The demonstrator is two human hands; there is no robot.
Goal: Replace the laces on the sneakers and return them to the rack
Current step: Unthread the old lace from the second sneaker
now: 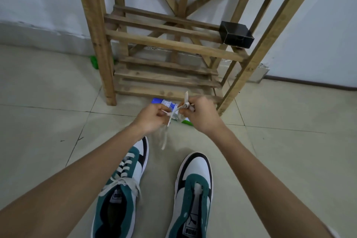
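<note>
I count two sneakers standing on the floor point(48, 92): the laced sneaker point(123, 189) under my left arm and the unlaced sneaker point(193, 189) beside it, a little apart. There is one loose lace point(164, 141), one wooden rack point(173, 44) behind, and one black box point(236, 35) on its slat. My left hand point(152, 118) and my right hand point(201, 116) are both curled, each pinching the lace in front of the rack; one end hangs down, blurred.
</note>
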